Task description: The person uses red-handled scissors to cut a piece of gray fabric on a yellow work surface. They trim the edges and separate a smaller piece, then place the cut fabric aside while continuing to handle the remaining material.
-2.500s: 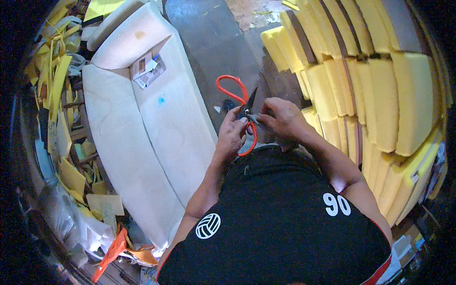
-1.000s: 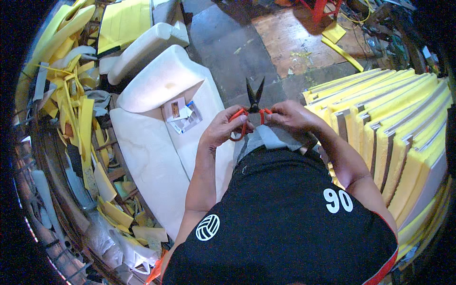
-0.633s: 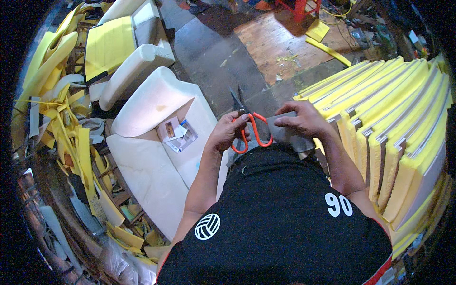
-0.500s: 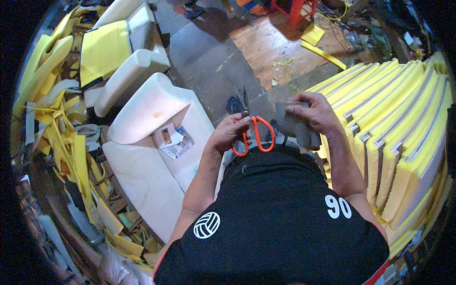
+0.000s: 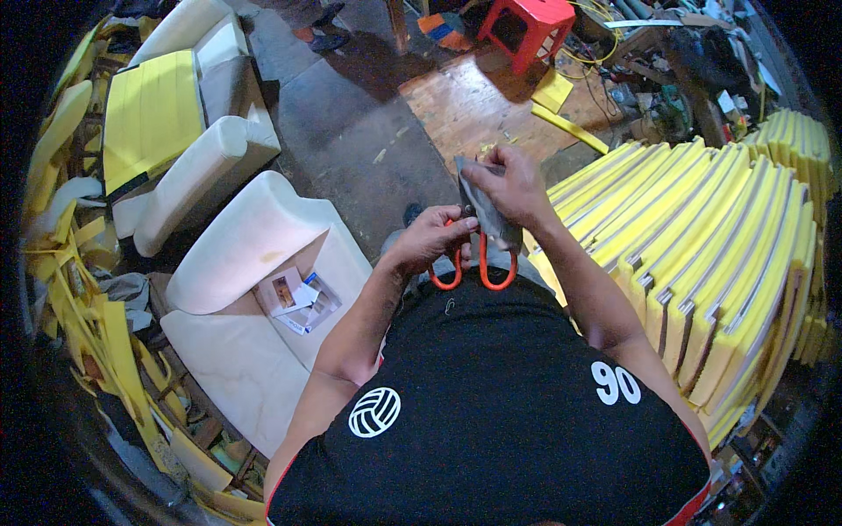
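My left hand (image 5: 430,238) is closed around the scissors near their pivot, in front of my waist. Their orange loop handles (image 5: 498,279) hang down towards my body. My right hand (image 5: 516,186) grips a grey cloth (image 5: 496,224), with its fingers pressed together over the scissor blades. The cloth covers most of the blades and drapes down beside one handle. To the left of my left hand stands a white foam seat (image 5: 237,351) with printed papers (image 5: 300,300) lying on it.
Tall stacked yellow foam panels (image 5: 675,263) stand close on my right. A red plastic stool (image 5: 528,31) is ahead beyond a wooden board (image 5: 478,101). Yellow foam scraps (image 5: 123,342) pile up at far left. Another person's feet (image 5: 326,35) show at the top.
My right hand has moved left with the grey cloth, from beside the scissors onto their blades. The scissor handles have swung slightly, and the whole view has shifted.
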Motion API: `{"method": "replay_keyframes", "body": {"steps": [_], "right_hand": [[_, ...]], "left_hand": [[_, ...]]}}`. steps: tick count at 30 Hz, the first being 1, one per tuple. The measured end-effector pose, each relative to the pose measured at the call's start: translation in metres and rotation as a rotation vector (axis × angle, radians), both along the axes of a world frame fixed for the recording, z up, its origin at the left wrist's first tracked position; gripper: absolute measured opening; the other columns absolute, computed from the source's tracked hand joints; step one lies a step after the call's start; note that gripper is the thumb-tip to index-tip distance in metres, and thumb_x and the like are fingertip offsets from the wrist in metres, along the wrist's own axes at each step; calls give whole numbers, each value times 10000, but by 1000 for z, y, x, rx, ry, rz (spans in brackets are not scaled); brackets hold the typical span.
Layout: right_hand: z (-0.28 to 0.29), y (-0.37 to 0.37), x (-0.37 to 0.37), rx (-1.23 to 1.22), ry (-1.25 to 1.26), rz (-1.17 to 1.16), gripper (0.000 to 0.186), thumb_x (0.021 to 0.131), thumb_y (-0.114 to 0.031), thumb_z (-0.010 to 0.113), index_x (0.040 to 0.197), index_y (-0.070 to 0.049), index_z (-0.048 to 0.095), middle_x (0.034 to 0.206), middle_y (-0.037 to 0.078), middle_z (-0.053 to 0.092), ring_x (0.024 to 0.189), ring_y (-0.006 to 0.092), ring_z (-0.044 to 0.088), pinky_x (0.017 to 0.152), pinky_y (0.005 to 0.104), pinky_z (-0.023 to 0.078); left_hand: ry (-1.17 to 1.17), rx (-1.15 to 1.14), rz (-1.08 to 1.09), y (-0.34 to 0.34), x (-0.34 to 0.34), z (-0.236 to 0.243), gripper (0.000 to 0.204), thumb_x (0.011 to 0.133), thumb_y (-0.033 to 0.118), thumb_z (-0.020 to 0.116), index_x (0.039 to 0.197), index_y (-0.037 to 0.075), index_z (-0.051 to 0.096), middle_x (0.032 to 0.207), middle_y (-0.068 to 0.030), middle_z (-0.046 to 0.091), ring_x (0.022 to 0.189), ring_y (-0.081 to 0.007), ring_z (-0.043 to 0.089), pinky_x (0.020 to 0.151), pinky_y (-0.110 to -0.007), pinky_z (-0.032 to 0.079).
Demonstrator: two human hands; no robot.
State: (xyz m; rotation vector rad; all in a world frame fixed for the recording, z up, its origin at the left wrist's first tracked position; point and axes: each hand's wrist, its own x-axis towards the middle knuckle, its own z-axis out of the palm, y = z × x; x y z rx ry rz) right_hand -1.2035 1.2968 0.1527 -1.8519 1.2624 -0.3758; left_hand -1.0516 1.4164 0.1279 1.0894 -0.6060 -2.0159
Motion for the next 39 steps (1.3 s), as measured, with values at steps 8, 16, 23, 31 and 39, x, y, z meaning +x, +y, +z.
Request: {"method": "replay_keyframes", "body": {"steps": [8, 16, 23, 31, 39], "right_hand": [[0, -20, 50, 64, -29, -38, 383, 820, -364, 743, 828, 4, 634, 728, 106, 640, 694, 141, 586, 634, 328, 476], [26, -47, 61, 228, 58, 99, 432, 798, -414, 741, 830, 4, 637, 752, 132, 646, 689, 184, 604, 653, 358, 483], [7, -133, 51, -165, -27, -174, 427, 811, -417, 735, 843, -4, 633, 756, 105, 630, 725, 150, 579, 651, 340, 469], [35, -93, 10, 129, -61, 61, 370, 808, -361, 743, 864, -9, 645, 796, 164, 662, 761, 248, 644, 697, 392, 499], [26, -106, 49, -344, 186, 52, 363, 830, -353, 723, 866, -7, 619, 815, 205, 664, 754, 367, 643, 690, 423, 498]], "left_hand": [[-114, -78, -32, -25, 52, 0, 251, 974, 284, 579, 932, 39, 611, 672, -21, 636, 579, -99, 618, 529, -245, 487], [-143, -75, -72, -55, 74, 9, 249, 960, 288, 594, 942, 40, 612, 689, -22, 636, 589, -112, 620, 550, -255, 497], [-198, -31, -129, -86, 62, 24, 251, 959, 300, 601, 917, 53, 600, 651, -24, 628, 565, -108, 617, 516, -246, 483], [-324, 11, -207, -104, 48, 30, 266, 956, 300, 597, 943, 35, 619, 675, -29, 626, 579, -115, 620, 519, -256, 491], [-353, -61, -256, -103, 42, 31, 297, 964, 312, 579, 970, 18, 615, 706, -34, 631, 604, -111, 619, 519, -264, 496]]}}
